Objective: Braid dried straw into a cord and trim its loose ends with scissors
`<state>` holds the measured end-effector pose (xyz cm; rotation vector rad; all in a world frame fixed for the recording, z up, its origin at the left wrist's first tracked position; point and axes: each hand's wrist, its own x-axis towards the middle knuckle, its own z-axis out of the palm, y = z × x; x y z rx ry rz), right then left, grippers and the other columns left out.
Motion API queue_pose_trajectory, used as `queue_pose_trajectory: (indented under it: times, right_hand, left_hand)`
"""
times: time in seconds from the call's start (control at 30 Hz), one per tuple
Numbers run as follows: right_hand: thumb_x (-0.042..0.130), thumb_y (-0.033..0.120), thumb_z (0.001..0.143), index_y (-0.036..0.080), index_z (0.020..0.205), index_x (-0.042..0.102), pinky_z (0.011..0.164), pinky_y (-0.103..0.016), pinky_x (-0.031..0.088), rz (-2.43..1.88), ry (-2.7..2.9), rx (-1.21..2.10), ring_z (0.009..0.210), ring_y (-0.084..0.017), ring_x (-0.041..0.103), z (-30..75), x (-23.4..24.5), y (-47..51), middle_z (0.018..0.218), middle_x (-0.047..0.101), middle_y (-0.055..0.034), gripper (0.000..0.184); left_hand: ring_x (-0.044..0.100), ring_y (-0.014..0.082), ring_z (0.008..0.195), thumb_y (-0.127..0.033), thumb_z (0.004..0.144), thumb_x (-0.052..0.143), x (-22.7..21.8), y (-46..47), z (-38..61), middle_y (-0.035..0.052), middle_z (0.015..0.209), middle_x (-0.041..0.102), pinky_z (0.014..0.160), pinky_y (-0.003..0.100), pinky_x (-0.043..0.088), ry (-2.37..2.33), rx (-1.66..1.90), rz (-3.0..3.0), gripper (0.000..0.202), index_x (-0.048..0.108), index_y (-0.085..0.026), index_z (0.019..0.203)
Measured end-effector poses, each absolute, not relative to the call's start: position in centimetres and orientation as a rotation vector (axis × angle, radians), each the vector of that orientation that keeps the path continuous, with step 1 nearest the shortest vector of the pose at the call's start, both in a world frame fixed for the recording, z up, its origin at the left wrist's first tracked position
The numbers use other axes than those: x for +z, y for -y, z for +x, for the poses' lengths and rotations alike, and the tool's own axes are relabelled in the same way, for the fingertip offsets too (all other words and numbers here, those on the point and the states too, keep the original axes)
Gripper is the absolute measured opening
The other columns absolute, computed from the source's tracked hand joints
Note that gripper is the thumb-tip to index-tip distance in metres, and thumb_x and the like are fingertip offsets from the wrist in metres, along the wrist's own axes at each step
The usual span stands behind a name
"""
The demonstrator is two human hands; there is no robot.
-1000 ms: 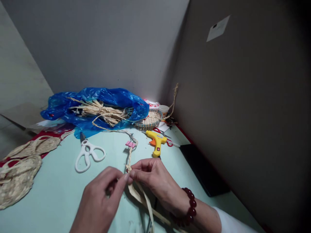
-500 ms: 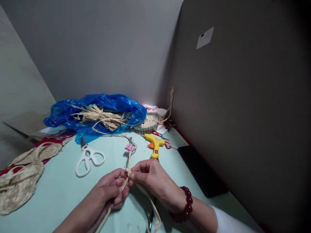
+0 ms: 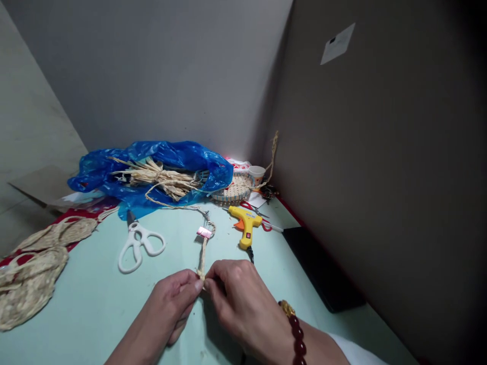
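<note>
A pale straw-fibre braid (image 3: 203, 253) runs toward me over the light green tabletop, and a pink binder clip (image 3: 204, 232) grips its far part. At the braid's near end my left hand (image 3: 171, 301) pinches the fibres between thumb and forefinger. Close against it, my right hand (image 3: 239, 299), with a dark red bead bracelet on the wrist, pinches the same spot from the other side. The fingertips nearly meet, and they hide most of the loose strands. Beyond the clip, a thin twisted cord (image 3: 173, 206) leads back to the blue bag.
A blue plastic bag (image 3: 95, 165) holds a bundle of dried fibre (image 3: 163, 176). White-handled scissors (image 3: 137, 246) lie left, near woven straw soles (image 3: 34, 284). A yellow glue gun (image 3: 246, 223), red-handled scissors (image 3: 266, 225), a woven basket (image 3: 236, 190), a paper cup (image 3: 257, 175) and a black flat object (image 3: 319, 268) sit right.
Both hands have turned palm-down and closed in on the braid's near end. The long loose strands that hung below the hands are now hidden. The view has shifted slightly.
</note>
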<state>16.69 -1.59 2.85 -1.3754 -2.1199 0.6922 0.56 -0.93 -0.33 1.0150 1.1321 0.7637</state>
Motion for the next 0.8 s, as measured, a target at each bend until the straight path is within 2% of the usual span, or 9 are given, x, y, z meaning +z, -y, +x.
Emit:
queue_pose_trajectory:
  times: [0.07, 0.2, 0.27, 0.47, 0.6, 0.7, 0.8]
  right_hand:
    - [0.048, 0.012, 0.086, 0.016, 0.077, 0.061, 0.056, -0.024, 0.033, -1.376, 2.212, 0.581, 0.062, -0.014, 0.058, 16.6, 2.7, 1.7, 0.072, 0.066, -0.0039, 0.016]
    - [0.047, 0.012, 0.086, 0.017, 0.078, 0.057, 0.056, -0.028, 0.031, -1.363, 2.359, 0.347, 0.064, -0.016, 0.056, 16.6, 2.7, 1.9, 0.076, 0.063, -0.0038, 0.014]
    - [0.046, 0.013, 0.087, 0.018, 0.076, 0.056, 0.055, -0.029, 0.031, -1.344, 2.38, 0.283, 0.062, -0.016, 0.054, 16.6, 2.5, 2.0, 0.075, 0.061, -0.0034, 0.016]
    - [0.042, 0.011, 0.084, 0.016, 0.078, 0.056, 0.045, -0.031, 0.028, -1.114, 2.376, 0.028, 0.053, -0.018, 0.053, 16.0, 0.4, 2.7, 0.068, 0.058, -0.0051, 0.016]
    - [0.043, 0.007, 0.083, 0.015, 0.083, 0.056, 0.037, -0.03, 0.024, -0.932, 2.391, -0.22, 0.044, -0.017, 0.048, 15.7, -0.7, 3.2, 0.062, 0.055, -0.0028, 0.015]
    - [0.045, 0.004, 0.083, 0.011, 0.092, 0.057, 0.034, -0.029, 0.024, -0.887, 2.379, -0.397, 0.044, -0.016, 0.048, 15.6, -1.3, 3.6, 0.061, 0.054, -0.0023, 0.017]
    - [0.047, 0.003, 0.083, 0.011, 0.092, 0.059, 0.033, -0.028, 0.025, -0.911, 2.343, -0.483, 0.044, -0.015, 0.048, 15.4, -2.1, 4.0, 0.059, 0.051, -0.002, 0.017]
  left_hand:
    - [0.011, 0.0046, 0.038, -0.045, 0.08, 0.062, -0.3, 1.0, 0.4, -0.0145, 0.044, 0.025, 0.037, 0.019, 0.008, -1.164, 0.776, 1.039, 0.031, 0.049, -0.02, 0.066]
    - [0.035, 0.0102, 0.053, -0.041, 0.079, 0.062, 0.3, 1.0, 0.3, -0.0075, 0.056, 0.039, 0.049, 0.02, 0.029, -1.283, 0.8, 1.258, 0.03, 0.05, -0.019, 0.063]
    - [0.039, 0.0128, 0.057, -0.041, 0.078, 0.061, 0.7, 1.1, 0.5, -0.0058, 0.058, 0.042, 0.053, 0.022, 0.032, -1.345, 0.798, 1.348, 0.031, 0.049, -0.02, 0.061]
    - [0.032, 0.0089, 0.041, -0.042, 0.071, 0.067, 0.7, 1.1, 0.8, -0.0071, 0.038, 0.042, 0.045, 0.021, 0.024, -1.325, 0.765, 1.182, 0.035, 0.048, -0.02, 0.052]
    - [0.016, 0.0043, 0.035, -0.051, 0.068, 0.066, 0.7, 0.8, 0.5, -0.0097, 0.039, 0.039, 0.038, 0.02, 0.008, -1.239, 0.689, 1.021, 0.037, 0.05, -0.02, 0.057]
    - [0.01, 0.0028, 0.039, -0.052, 0.067, 0.068, 0.8, 0.8, 0.4, -0.0123, 0.044, 0.034, 0.04, 0.02, 0.004, -1.217, 0.7, 0.947, 0.038, 0.048, -0.02, 0.061]
    - [0.008, 0.0029, 0.043, -0.054, 0.067, 0.071, 0.6, 0.9, 0.2, -0.0134, 0.046, 0.027, 0.042, 0.02, 0.003, -1.196, 0.704, 0.914, 0.042, 0.051, -0.018, 0.064]
